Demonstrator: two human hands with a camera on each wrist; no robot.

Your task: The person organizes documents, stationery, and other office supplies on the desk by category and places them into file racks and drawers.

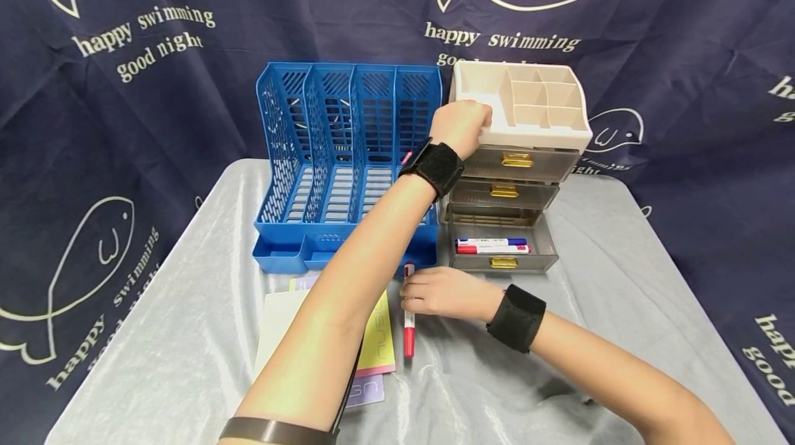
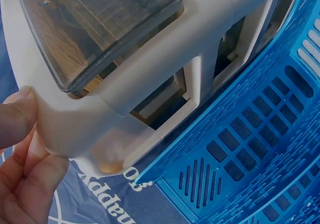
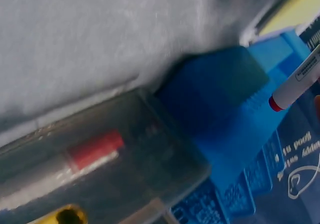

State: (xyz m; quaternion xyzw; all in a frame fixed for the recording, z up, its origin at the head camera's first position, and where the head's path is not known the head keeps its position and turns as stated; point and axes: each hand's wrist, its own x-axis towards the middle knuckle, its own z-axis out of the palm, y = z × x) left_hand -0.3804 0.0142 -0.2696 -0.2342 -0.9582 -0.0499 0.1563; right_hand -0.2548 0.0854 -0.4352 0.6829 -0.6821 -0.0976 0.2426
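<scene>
The left hand grips the top corner of the beige drawer organizer. Just in front of its open bottom drawer, the right hand – fingers curled – holds a red marker on the desk.

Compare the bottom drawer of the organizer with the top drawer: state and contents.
The bottom drawer is pulled out; the top drawer sits pushed in. The bottom drawer holds two markers, one blue-capped and one red-capped; nothing can be made out through the top drawer's tinted front. Both are smoky translucent plastic with a gold handle.
</scene>
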